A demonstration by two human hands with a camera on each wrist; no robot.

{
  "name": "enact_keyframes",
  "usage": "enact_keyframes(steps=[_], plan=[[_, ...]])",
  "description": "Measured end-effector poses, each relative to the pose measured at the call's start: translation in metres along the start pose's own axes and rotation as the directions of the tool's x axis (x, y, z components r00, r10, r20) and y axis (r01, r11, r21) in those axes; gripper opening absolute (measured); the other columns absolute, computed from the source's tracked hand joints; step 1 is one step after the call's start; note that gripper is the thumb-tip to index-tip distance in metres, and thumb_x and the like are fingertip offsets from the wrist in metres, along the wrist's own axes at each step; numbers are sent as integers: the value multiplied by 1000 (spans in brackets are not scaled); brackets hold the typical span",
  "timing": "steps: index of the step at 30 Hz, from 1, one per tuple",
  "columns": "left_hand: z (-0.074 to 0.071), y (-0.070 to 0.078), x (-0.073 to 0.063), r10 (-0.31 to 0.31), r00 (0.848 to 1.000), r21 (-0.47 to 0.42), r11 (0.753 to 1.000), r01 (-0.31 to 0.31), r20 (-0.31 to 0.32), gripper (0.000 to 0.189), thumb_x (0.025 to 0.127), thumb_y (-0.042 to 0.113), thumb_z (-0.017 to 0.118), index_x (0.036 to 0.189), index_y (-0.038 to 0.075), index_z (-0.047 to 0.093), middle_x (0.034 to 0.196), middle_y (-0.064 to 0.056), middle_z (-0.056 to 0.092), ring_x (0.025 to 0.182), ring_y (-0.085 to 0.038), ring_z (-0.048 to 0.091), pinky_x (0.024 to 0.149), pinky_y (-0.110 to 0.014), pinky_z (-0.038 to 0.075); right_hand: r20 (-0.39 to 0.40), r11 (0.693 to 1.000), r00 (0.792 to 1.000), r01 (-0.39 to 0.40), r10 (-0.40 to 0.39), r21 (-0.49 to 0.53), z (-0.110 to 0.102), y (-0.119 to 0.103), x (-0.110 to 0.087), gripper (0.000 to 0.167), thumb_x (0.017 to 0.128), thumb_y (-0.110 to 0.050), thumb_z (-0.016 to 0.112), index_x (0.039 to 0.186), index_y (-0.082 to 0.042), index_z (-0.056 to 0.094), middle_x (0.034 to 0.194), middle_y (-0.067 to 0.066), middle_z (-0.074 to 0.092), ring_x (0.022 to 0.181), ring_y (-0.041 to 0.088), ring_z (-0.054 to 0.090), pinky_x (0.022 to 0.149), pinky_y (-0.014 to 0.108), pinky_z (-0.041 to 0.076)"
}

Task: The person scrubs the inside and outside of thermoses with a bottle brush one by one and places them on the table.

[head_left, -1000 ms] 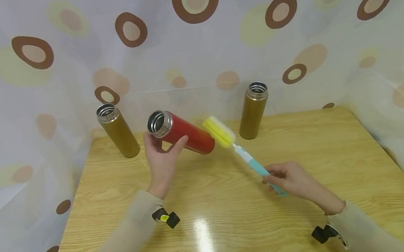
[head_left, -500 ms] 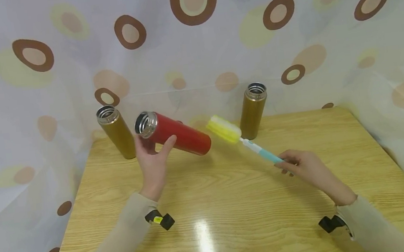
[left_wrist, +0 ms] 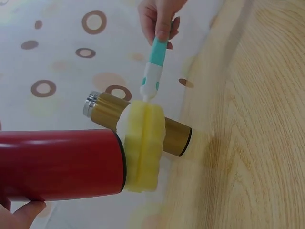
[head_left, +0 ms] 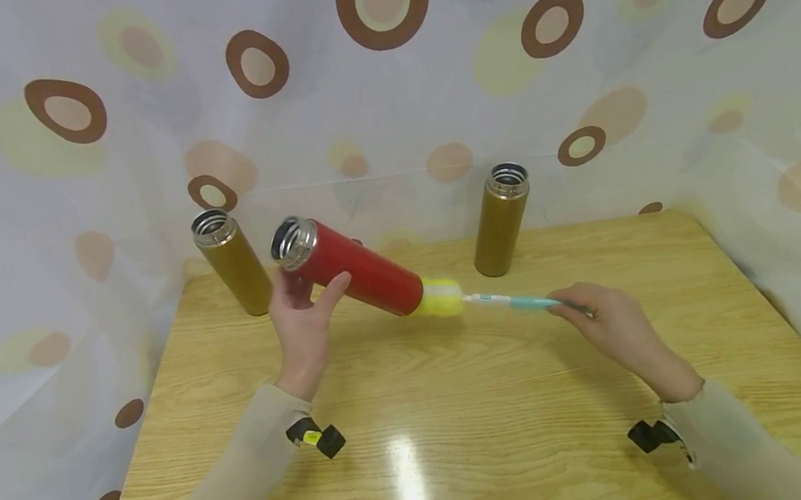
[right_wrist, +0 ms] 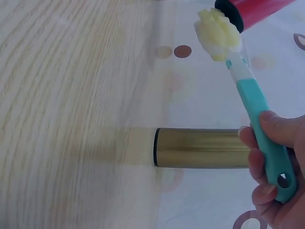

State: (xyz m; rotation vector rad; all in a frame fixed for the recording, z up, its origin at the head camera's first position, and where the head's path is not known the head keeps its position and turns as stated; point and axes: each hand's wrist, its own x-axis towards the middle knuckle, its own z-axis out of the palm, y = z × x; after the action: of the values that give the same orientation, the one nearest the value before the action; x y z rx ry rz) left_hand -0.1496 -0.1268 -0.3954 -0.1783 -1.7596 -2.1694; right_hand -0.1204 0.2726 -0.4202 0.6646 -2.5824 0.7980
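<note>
my left grip [head_left: 302,326] holds the red flask [head_left: 361,270] tilted, likely to offer its base to the sponge brush [left_wrist: 145,143], whose handle [right_wrist: 255,106] my right grip [head_left: 618,332] pinches.

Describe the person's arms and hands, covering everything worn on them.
The left hand and right hand are bare. Both sleeves are long, plain and pale beige. Small, blocky black devices sit at the sleeve ends; the left one has a yellow marking.
</note>
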Motion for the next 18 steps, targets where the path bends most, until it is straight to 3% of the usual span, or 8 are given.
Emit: enact_keyframes(steps=[6, 9, 10, 14, 18], plan=[[1, -1, -1, -14, 1000, 41, 999, 13, 23, 61, 93, 15, 80, 147, 20, 51, 143, 1, 62, 136, -18, 54, 116, -36, 44, -88, 980, 978, 181, -188, -79, 0, -6, 5, 30, 76, 4, 86, 103, -6, 81, 88, 3, 76, 68, 14, 66, 56, 30, 53], [0, -1, 0, 0, 1000, 48, 999, 0, 17, 61, 93, 16, 80, 147, 20, 51, 144, 2, 61, 137, -17, 53, 117, -37, 43, -86, 962, 960, 262, -268, -74, -2, -9, 6, 17, 88, -10, 82, 104, -5, 80, 89, 5, 77, 69, 16, 66, 56, 28, 53], [0, -1, 0, 3, 1000, 50, 999, -3, 13, 61, 94, 16, 80, 148, 20, 51, 144, 2, 61, 138, -17, 53, 117, -38, 43, -83, 959, 957, 273, -279, -75, -3, -9, 6, 17, 94, -19, 78, 104, -5, 80, 89, 5, 77, 70, 16, 66, 57, 27, 53], [-3, -1, 1, -11, 1000, 41, 999, 11, 8, 61, 94, 16, 79, 148, 20, 52, 144, 2, 61, 138, -17, 53, 116, -39, 45, -101, 962, 958, 258, -267, -91, -7, -7, 6, 54, 106, -48, 50, 103, -4, 81, 89, 6, 77, 71, 17, 67, 59, 25, 53], [-4, -4, 0, -64, 997, 22, 998, 63, 32, 61, 93, 16, 80, 148, 20, 52, 144, 1, 62, 137, -17, 54, 113, -37, 47, -130, 964, 959, 235, -251, -127, -11, -2, 6, 60, 106, -53, 46, 101, -4, 81, 87, 6, 76, 67, 14, 64, 56, 22, 51]])
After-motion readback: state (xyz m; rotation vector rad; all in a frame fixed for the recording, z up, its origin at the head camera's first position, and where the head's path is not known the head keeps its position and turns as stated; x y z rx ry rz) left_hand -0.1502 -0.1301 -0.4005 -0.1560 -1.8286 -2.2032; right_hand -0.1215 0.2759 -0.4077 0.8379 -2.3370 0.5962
